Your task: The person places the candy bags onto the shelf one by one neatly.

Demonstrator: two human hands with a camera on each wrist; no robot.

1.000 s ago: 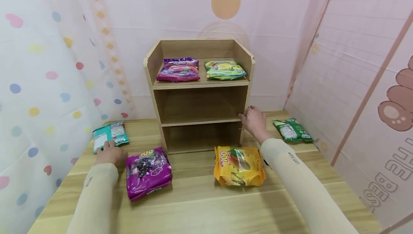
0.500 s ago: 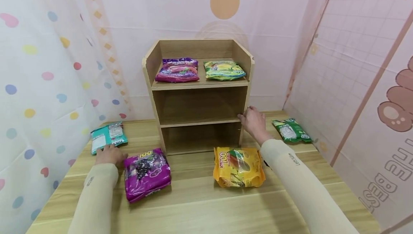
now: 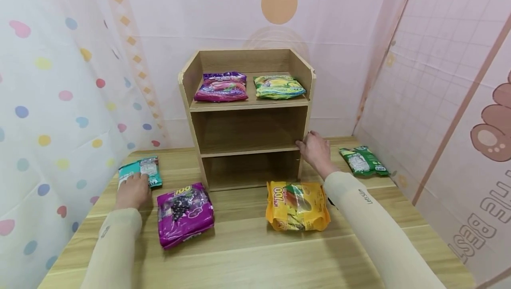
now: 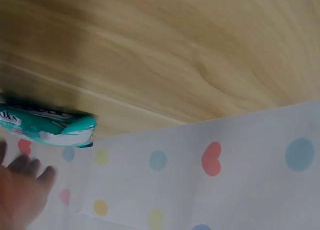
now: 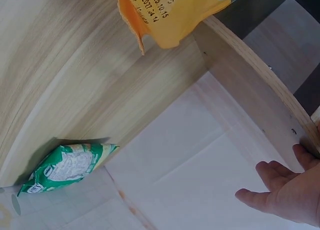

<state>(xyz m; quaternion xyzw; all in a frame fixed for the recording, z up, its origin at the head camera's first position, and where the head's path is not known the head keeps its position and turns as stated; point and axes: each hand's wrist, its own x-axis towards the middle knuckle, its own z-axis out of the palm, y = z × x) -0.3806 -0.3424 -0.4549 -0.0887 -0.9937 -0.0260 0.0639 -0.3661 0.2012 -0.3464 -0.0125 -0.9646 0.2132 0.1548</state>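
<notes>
My left hand [image 3: 133, 191] reaches over the teal snack packet [image 3: 151, 167] at the table's left side. In the left wrist view its fingers are spread a little apart from the packet [image 4: 50, 127]. My right hand [image 3: 316, 152] holds the right side panel of the wooden shelf [image 3: 251, 150], with a digit over its front edge. In the right wrist view the other fingers extend loosely by the panel's outer face [image 5: 260, 80]. A purple grape-picture bag [image 3: 185, 216] lies right of my left hand. In front of the shelf's right side lies a yellow mango-picture bag [image 3: 297, 207].
On the top shelf lie a purple-pink packet [image 3: 223, 87] and a yellow-green packet [image 3: 279, 87]. A green packet [image 3: 364, 161] lies on the wooden table [image 3: 239, 253] to the right. Patterned curtains [image 3: 339, 36] stand behind and at both sides.
My left hand has moved slightly forward and up, further over the teal packet. The right hand stays on the shelf panel, and the bags have not visibly moved.
</notes>
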